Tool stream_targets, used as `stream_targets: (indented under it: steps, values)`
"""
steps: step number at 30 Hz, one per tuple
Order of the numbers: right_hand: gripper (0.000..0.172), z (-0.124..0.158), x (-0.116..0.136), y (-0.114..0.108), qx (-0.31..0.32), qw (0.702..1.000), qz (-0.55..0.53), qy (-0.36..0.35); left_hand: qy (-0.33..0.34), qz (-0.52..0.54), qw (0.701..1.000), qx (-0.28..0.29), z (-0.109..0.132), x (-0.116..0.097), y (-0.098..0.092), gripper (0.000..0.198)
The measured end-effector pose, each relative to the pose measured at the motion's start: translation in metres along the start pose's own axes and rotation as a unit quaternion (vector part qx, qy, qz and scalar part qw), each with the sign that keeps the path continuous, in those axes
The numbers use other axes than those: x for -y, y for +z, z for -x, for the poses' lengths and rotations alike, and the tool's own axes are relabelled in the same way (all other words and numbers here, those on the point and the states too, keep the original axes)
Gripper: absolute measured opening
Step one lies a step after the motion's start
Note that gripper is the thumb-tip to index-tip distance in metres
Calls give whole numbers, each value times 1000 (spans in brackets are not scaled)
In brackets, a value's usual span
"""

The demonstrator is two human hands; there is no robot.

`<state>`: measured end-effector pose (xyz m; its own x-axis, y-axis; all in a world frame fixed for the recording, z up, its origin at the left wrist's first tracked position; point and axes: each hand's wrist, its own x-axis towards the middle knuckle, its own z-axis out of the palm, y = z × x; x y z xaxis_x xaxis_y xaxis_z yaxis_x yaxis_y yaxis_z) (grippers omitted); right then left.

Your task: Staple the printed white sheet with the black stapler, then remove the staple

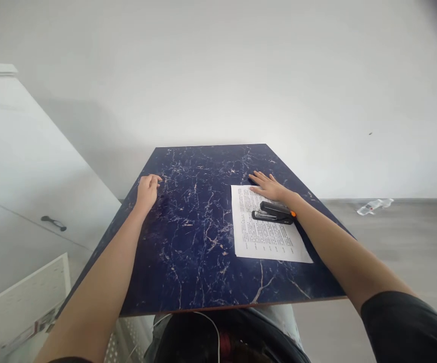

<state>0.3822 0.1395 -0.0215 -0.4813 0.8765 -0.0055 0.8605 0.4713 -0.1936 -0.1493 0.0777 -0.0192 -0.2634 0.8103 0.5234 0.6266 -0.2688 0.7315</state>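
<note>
On the left side of a dark blue marbled tabletop, my left hand (149, 190) rests with its fingers loosely bent and a little apart. Nothing shows in it. My right hand (267, 186) lies flat at the right, fingers spread, partly over the top edge of a printed sheet of paper (249, 237). A black stapler (273, 213) with an orange part at its rear end lies on that sheet, just below the right wrist. Its two arms are spread apart, and the right forearm passes close by its rear end.
The blue marbled table (192, 227) has its far edge near a white wall (218, 75). To the left stands a white cabinet (25, 166) with a dark handle (53, 223). A crumpled clear plastic piece (375, 205) lies on the grey floor. A white cable (215, 327) crosses my lap.
</note>
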Motion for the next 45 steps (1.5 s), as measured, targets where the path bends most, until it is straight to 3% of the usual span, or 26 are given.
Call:
stream_targets:
  steps: [2,4,7,9,13,18,22,29,32,35,38,40,42,45]
  values:
    - [88,-15,26,6,-11,1000,-4,5,8,-10,1000,4,-5,13,-18,21]
    - [90,-35,60,12,-17,1000,-5,5,-59,55,996,-38,-8,25,-35,13]
    - [91,-66,123,22,-12,1000,-5,1,-191,253,938,-141,-10,37,-50,13]
    - [90,-86,167,28,-4,1000,-12,-18,-217,322,905,-171,-12,41,-54,14]
    - [90,-117,243,39,22,996,-26,-86,-226,355,888,-184,-14,46,-55,14]
    - [88,-146,297,48,25,997,-32,-73,-242,376,871,-204,-16,56,-55,14]
    - [85,-156,313,49,27,998,-36,-52,-253,377,864,-217,-18,59,-54,15]
    - [83,-164,314,34,65,984,-84,-144,-241,346,881,-215,-15,48,-52,15]
    - [82,-159,318,22,20,981,-132,-138,-233,321,894,-207,-14,45,-51,18]
    - [80,-131,321,15,-41,953,-257,-154,-230,295,903,-210,-15,46,-49,20]
    - [66,-88,321,18,46,914,-292,-276,-228,273,909,-217,-16,45,-46,18]
    - [54,-62,316,19,72,917,-238,-310,-226,259,912,-222,-16,43,-45,15]
    - [44,-44,303,17,66,932,-193,-299,-223,243,916,-230,-15,38,-45,13]
    - [29,-25,266,7,51,947,-168,-271,-204,215,926,-236,-11,25,-42,13]
